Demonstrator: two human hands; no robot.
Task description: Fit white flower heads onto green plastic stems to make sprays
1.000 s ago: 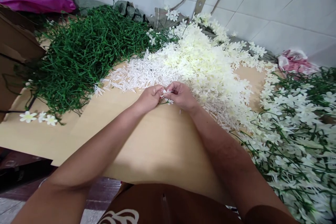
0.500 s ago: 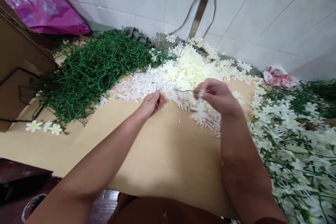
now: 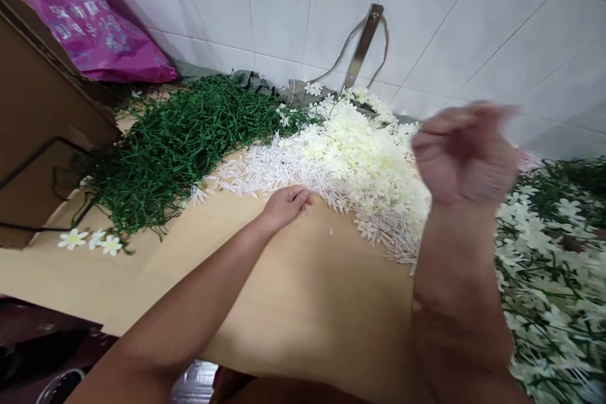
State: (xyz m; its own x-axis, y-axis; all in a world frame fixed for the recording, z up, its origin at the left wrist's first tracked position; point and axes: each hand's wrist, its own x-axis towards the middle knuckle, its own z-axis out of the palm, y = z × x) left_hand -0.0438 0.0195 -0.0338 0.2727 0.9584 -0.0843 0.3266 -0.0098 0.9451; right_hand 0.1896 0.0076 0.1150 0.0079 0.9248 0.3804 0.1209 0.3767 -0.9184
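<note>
My left hand (image 3: 288, 205) rests on the cardboard at the front edge of a heap of thin white stamens (image 3: 258, 167), its fingers closed in a pinch. A few pale strands show at its fingertips, but what it grips is mostly hidden. Raised on the right, my right hand (image 3: 466, 158) is smeared by motion, palm side toward me and fingers seemingly curled; no flower or stem can be made out in it. Beneath and beyond that hand lies a pile of white artificial flowers on green stems (image 3: 558, 290). Loose cream petals (image 3: 360, 145) are heaped between my hands.
Green plastic stems (image 3: 189, 145) form a big heap at the left. Several white flowers (image 3: 92, 241) lie before it. A cardboard box (image 3: 45, 126) and a purple bag (image 3: 108, 38) stand at far left. A metal strip with cord (image 3: 364, 44) leans against the tiled wall (image 3: 279, 6).
My right hand has swung right and up from the petal heap, where it had a green stem and white flower. My left hand stays by the stamens, still closed. The view has tilted up slightly.
</note>
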